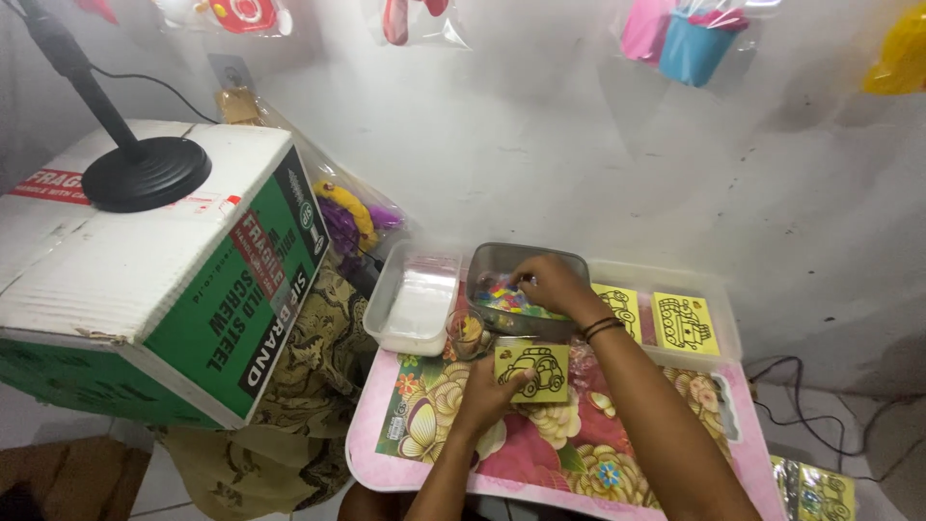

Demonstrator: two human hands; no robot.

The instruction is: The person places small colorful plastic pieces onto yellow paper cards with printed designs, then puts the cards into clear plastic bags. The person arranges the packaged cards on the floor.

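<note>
Two hands share the work — the left hand [485, 391] pins a yellow car card [532, 372] flat on the floral tabletop [540, 453], while the right hand [548, 282], fingers pinched together, picks among colourful bits in the metal tin [502, 260] — a steady carry back seems called for.

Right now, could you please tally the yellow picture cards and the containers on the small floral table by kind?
Yellow cards with black vehicle outlines: 3 (one under the left hand at, two in the clear tray at and)
Grey metal tin of colourful bits: 1
Clear plastic trays: 2
Small clear cup: 1
Total: 7
</note>
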